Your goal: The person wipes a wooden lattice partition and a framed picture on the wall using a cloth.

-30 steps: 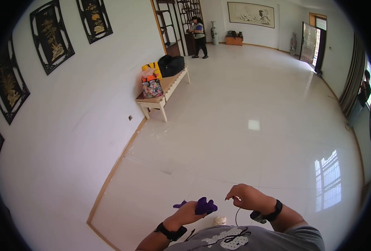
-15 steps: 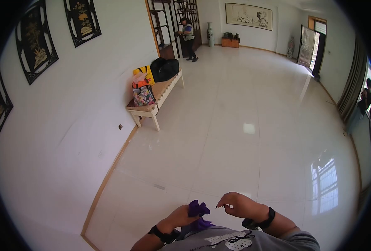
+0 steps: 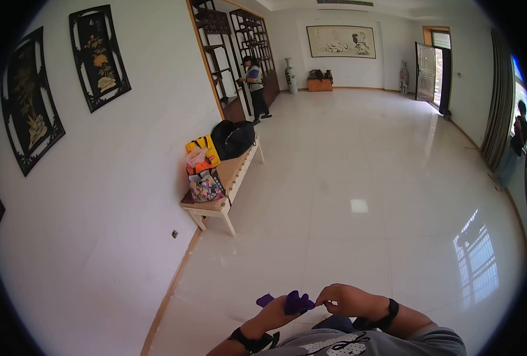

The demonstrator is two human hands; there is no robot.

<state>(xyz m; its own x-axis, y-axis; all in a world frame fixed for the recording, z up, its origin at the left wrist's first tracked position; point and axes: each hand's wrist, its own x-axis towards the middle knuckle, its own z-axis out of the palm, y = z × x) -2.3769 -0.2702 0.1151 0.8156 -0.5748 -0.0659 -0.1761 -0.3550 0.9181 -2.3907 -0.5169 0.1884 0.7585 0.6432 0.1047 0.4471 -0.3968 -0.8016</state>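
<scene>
My left hand (image 3: 277, 314) is closed around a bunched purple cloth (image 3: 299, 303), whose folds stick out past the fingers on both sides. Whether it is a glove or a plain rag I cannot make out. Close beside it, my right hand (image 3: 346, 301) pinches the cloth's right tip between thumb and fingertips. Both hands are in front of my grey shirt, low in the head view, with a black band around each wrist.
Along the left wall stands a wooden bench (image 3: 239, 178) with a floral bag (image 3: 207, 188), a yellow bag (image 3: 207, 148) and a black bag (image 3: 233, 137). One person (image 3: 254, 86) stands by the shelves (image 3: 216, 53), another (image 3: 517, 133) by the right window. An open door (image 3: 425, 71) is far right.
My right hand has come across to the purple cloth and now pinches its tip. The left hand has turned, still gripping the cloth. My view has tilted up.
</scene>
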